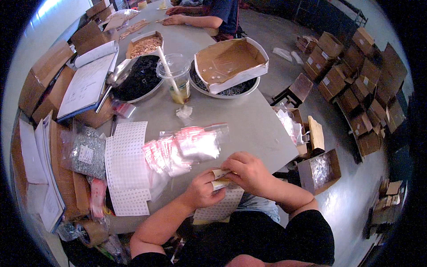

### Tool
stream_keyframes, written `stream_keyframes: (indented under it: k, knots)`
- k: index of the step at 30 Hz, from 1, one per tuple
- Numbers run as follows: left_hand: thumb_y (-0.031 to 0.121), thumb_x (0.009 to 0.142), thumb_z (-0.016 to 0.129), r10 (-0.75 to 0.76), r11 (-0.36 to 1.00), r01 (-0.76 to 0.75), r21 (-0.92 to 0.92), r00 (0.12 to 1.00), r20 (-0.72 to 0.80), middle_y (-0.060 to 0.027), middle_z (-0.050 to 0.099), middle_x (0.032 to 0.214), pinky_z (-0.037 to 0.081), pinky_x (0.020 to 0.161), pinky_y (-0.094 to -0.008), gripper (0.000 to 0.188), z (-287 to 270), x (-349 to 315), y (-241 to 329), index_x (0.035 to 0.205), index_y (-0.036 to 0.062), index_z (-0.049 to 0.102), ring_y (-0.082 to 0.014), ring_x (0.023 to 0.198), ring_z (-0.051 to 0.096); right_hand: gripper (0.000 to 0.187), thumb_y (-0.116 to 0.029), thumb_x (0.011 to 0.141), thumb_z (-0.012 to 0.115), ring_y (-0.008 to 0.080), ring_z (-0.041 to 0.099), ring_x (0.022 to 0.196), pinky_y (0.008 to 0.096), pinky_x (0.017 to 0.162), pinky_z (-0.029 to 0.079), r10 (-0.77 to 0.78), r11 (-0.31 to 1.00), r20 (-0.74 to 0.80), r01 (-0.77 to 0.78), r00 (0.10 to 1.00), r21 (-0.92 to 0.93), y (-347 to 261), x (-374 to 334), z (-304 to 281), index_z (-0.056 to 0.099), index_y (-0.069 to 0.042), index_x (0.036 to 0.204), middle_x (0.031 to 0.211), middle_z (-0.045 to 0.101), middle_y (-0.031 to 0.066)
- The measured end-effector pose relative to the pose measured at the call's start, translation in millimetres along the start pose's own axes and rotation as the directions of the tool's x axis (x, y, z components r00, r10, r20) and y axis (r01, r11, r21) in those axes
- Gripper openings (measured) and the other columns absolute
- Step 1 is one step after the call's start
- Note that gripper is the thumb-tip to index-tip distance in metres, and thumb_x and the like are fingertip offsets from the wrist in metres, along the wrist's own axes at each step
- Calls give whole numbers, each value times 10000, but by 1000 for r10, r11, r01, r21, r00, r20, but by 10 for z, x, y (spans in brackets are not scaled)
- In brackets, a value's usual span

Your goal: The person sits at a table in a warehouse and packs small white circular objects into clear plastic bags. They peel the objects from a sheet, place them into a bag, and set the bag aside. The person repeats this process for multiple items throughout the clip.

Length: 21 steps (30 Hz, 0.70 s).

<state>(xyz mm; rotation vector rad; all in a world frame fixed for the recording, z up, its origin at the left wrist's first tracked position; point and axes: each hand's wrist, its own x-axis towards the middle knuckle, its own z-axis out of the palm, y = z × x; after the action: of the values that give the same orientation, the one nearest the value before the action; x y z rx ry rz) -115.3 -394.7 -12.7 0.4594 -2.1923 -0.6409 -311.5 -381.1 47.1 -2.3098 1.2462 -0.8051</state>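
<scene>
Head view. Left hand (203, 192) half-curled, grasping a pale printed strip (218, 185) between its fingers. Right hand (250, 171) meets it from the other side, thumb and fingertips pinched on the strip's upper end. The strip is up off the table (253, 120), near its front edge, just above a printed label sheet (221, 205) by the lap. Fingers overlap there, so cannot tell whether anything is coming loose from the strip.

Beyond the left hand: a heap of clear, red-edged bags (184, 144), with a larger label sheet (127, 164) to their left.

Step in hand, my reading: working the strip with both hands. Next move calls for a light, steady fingertip pinch without creasing the paper.
</scene>
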Motion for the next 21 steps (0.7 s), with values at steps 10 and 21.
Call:
stream_keyframes:
  k: [10, 21]
  knots:
    - [67, 680, 700, -18, 999, 17, 29, 999, 31, -187, 631, 999, 516, 849, -417, 273, -12, -6, 28, 933, -31, 662, -359, 952, 617, 189, -127, 749, 642, 337, 596, 876, 416, 738, 510, -36, 998, 39, 38, 999, -55, -19, -7, 12, 579, -65, 916, 914, 589, 130]
    - [69, 681, 702, -67, 996, 66, 58, 998, 2, -174, 629, 968, 521, 832, -412, 234, -7, 5, 57, 896, -18, 676, -353, 952, 614, 157, -93, 761, 646, 351, 591, 875, 432, 737, 504, 100, 991, 34, -103, 994, 86, -33, 71, 30, 585, -58, 901, 908, 587, 132]
